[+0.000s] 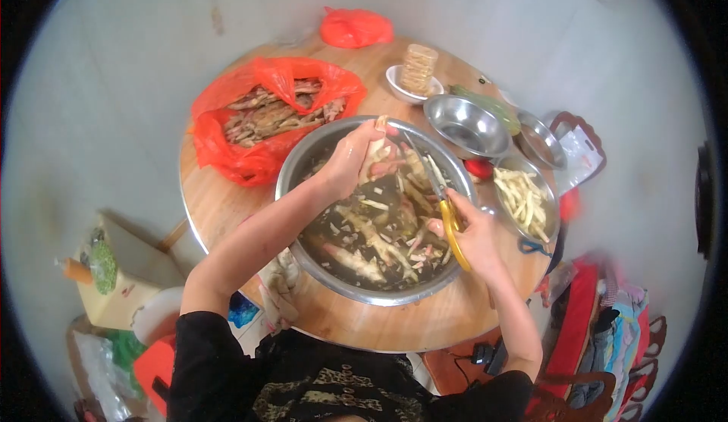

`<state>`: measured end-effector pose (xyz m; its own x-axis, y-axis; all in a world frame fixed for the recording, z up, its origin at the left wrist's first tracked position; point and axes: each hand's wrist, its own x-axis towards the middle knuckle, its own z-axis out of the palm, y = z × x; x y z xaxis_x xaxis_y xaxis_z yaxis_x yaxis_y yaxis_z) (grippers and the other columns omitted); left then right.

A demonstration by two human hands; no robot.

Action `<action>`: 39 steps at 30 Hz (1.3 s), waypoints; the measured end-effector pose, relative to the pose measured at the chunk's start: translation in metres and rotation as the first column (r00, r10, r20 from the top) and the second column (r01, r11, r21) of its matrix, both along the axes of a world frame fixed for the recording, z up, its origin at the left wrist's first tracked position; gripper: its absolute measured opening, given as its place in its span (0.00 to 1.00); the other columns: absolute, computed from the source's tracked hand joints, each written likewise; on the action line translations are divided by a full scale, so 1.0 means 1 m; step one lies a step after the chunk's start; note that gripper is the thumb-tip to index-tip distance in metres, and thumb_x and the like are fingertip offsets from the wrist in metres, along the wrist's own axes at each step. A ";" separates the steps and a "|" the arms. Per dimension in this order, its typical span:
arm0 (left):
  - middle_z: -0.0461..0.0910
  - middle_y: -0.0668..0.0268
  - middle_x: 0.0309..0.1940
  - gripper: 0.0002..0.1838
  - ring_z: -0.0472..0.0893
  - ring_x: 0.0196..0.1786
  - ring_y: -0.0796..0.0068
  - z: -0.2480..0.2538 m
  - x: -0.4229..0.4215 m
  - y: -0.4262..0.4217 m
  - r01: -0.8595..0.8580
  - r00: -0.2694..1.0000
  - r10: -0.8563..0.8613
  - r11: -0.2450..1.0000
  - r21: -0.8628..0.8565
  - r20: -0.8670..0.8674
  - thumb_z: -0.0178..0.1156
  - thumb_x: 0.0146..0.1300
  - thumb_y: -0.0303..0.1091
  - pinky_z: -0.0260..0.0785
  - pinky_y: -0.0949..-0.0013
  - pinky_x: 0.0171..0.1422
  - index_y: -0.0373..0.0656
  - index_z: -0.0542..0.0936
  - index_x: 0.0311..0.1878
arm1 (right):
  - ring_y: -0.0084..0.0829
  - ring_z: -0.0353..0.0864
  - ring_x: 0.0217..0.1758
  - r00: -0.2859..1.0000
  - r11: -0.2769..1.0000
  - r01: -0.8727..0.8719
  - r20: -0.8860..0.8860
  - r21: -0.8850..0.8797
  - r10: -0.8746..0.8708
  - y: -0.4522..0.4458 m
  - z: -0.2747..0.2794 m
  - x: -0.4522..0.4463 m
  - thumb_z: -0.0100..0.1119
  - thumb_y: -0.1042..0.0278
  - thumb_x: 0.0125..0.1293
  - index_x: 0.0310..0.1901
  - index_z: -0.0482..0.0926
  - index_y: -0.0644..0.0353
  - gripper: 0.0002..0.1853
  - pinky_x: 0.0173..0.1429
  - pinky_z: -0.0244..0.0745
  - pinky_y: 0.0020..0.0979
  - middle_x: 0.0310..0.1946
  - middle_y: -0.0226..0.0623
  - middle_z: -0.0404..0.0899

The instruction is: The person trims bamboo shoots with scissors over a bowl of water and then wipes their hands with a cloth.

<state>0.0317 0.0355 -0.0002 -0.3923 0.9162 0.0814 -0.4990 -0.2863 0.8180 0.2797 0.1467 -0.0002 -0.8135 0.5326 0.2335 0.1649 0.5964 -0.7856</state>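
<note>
Over a large metal basin [402, 298] on the round table, my left hand [354, 160] is wrapped round a pale, knobbly root piece [375, 156]. My right hand [472, 232] grips yellow-handled scissors [452, 229] at the basin's right side. Their blades are raised toward the basin's far rim, close to the root piece. In the basin's dark water lie several pale roots [371, 240] with small cut bits floating among them. To the right stands a metal bowl of pale peeled strips [522, 198].
A red plastic bag [216, 149] of brown roots lies at the back left. Behind the basin are an empty metal bowl [468, 125], a white bowl [394, 82] with a stack of dried noodles, and another red bag [356, 28]. A cloth [280, 289] hangs at the near edge.
</note>
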 end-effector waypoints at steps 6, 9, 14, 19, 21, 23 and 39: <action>0.74 0.65 0.32 0.16 0.68 0.25 0.75 -0.010 -0.007 0.003 0.008 0.990 0.001 0.998 0.064 -0.142 0.44 0.67 0.45 0.58 0.72 0.28 0.45 0.72 0.49 | 0.25 0.87 0.41 0.997 0.992 -0.069 0.018 -0.102 0.071 -0.013 0.007 -0.007 0.76 0.61 0.61 0.66 0.72 0.71 0.36 0.47 0.80 0.29 0.56 0.54 0.83; 0.73 0.66 0.32 0.17 0.67 0.25 0.75 -0.011 -0.004 0.004 -0.022 0.987 0.036 0.996 0.090 -0.156 0.44 0.67 0.44 0.58 0.72 0.29 0.44 0.74 0.50 | 0.26 0.89 0.38 0.996 0.993 -0.087 0.019 0.080 0.086 -0.010 0.001 -0.011 0.76 0.62 0.61 0.67 0.72 0.71 0.36 0.44 0.81 0.28 0.59 0.57 0.81; 0.70 0.67 0.32 0.20 0.66 0.25 0.77 -0.006 0.001 0.001 -0.048 0.974 0.063 0.996 0.072 -0.220 0.43 0.67 0.43 0.59 0.73 0.29 0.43 0.75 0.53 | 0.31 0.90 0.40 0.995 0.990 -0.084 0.063 0.109 0.078 -0.014 0.006 -0.014 0.76 0.62 0.61 0.66 0.73 0.71 0.35 0.44 0.83 0.31 0.62 0.57 0.78; 0.70 0.68 0.32 0.21 0.65 0.25 0.79 -0.005 0.003 0.001 -0.069 0.977 0.081 0.995 0.068 -0.195 0.43 0.68 0.41 0.58 0.74 0.31 0.41 0.76 0.56 | 0.27 0.89 0.37 0.993 0.980 -0.121 -0.026 -0.158 0.118 -0.025 0.012 -0.017 0.74 0.66 0.63 0.66 0.73 0.70 0.33 0.37 0.83 0.29 0.58 0.53 0.81; 0.69 0.68 0.32 0.19 0.64 0.25 0.80 -0.009 0.000 0.003 -0.067 0.969 0.085 0.994 0.083 -0.234 0.46 0.66 0.35 0.70 0.71 0.37 0.39 0.76 0.57 | 0.25 0.88 0.36 0.986 0.981 -0.153 -0.079 -0.119 0.144 -0.023 0.003 -0.020 0.73 0.67 0.64 0.67 0.73 0.70 0.32 0.35 0.82 0.28 0.55 0.50 0.83; 0.75 0.63 0.39 0.18 0.69 0.27 0.80 -0.013 0.000 0.005 -0.074 0.957 0.102 0.991 0.114 -0.272 0.48 0.67 0.35 0.70 0.74 0.35 0.39 0.75 0.57 | 0.20 0.84 0.32 0.990 0.979 -0.119 -0.094 -0.165 0.104 -0.023 -0.006 -0.021 0.73 0.66 0.64 0.67 0.72 0.69 0.32 0.31 0.81 0.27 0.46 0.42 0.85; 0.71 0.69 0.30 0.33 0.66 0.26 0.79 -0.001 0.000 -0.005 -0.102 0.982 0.118 0.988 0.112 -0.148 0.53 0.59 0.35 0.54 0.75 0.29 0.34 0.67 0.70 | 0.15 0.61 0.12 0.983 0.413 -0.178 -0.140 -0.893 0.120 -0.050 0.029 -0.029 0.53 0.52 0.79 0.64 0.73 0.62 0.24 0.17 0.56 0.20 0.17 0.23 0.64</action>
